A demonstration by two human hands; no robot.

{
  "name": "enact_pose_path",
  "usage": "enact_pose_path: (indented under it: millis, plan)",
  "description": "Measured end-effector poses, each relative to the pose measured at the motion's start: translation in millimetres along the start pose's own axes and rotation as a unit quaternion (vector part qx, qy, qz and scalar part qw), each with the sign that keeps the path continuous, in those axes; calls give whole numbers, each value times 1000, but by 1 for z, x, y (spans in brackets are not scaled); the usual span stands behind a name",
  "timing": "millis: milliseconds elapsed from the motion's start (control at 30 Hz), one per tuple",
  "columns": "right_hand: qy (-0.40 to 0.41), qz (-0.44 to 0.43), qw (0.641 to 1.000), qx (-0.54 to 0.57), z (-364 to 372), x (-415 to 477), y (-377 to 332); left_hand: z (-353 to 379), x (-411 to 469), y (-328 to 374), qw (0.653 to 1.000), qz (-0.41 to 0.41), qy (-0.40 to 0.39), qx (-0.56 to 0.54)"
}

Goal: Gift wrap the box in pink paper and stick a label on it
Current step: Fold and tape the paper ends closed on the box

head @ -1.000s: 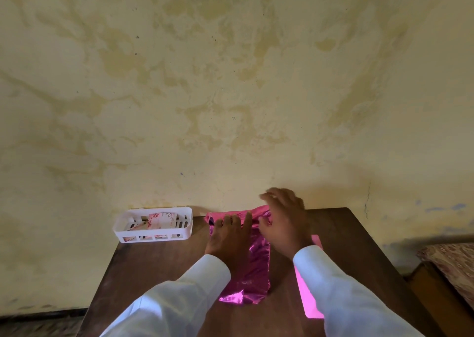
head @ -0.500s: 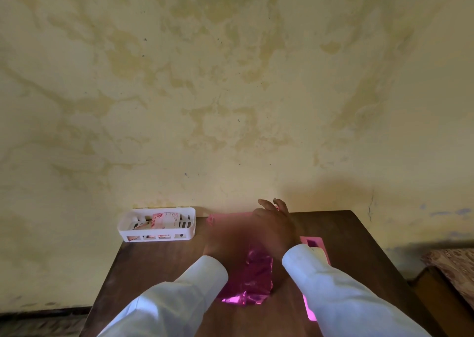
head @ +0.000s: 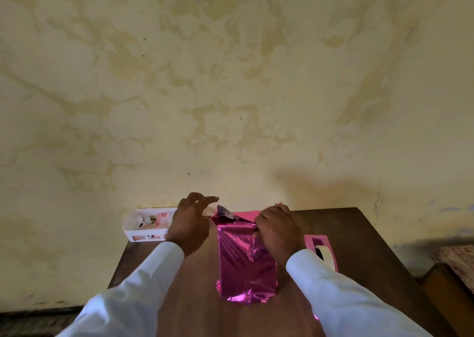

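The box point(head: 245, 262) lies lengthwise on the brown table point(head: 359, 236), covered in shiny pink paper. Its far end has a loose flap of paper point(head: 225, 215) standing up, and the near end is crumpled. My right hand point(head: 278, 230) rests on the far right corner of the box, its thumb and fingers pinching the paper at the top edge. My left hand point(head: 191, 224) hovers to the left of the box with fingers spread and nothing in it.
A pink tape dispenser point(head: 322, 250) with a white roll lies right of the box, partly under my right sleeve. A white slotted basket point(head: 143, 225) with printed cards stands at the table's back left, against the stained wall. A bed edge shows at the far right.
My left hand has lifted off the box and swung out to the left. My right hand has shifted to the far right corner of the box. The tape dispenser is more exposed.
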State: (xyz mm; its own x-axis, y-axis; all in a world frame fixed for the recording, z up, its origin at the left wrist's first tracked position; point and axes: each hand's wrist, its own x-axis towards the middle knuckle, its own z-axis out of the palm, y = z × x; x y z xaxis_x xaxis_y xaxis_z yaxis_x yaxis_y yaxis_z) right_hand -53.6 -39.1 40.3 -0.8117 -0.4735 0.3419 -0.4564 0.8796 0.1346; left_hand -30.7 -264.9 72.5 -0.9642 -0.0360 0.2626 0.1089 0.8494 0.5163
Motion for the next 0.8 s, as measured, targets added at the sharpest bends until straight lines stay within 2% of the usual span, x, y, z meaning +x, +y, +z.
enact_pose_path:
  millis: [133,200,300,467,600,800]
  plan:
    - [-16,2,1000,-15,2,1,-1,-4,15,-5,996,10,-87,-10]
    - [-24,5,999,-24,3,1,-2,-3,22,-6,992,-15,-125,-17]
    - [-31,4,999,-27,4,-1,-2,0,29,-5,988,-27,-151,-35]
    - [-37,4,999,-20,6,-2,-4,6,27,4,993,-7,-85,-77]
    - [-41,-2,999,-16,5,-2,-5,14,21,7,997,-31,-14,-70]
    - [-49,1,999,-14,4,-1,-6,15,19,7,994,-72,48,-61]
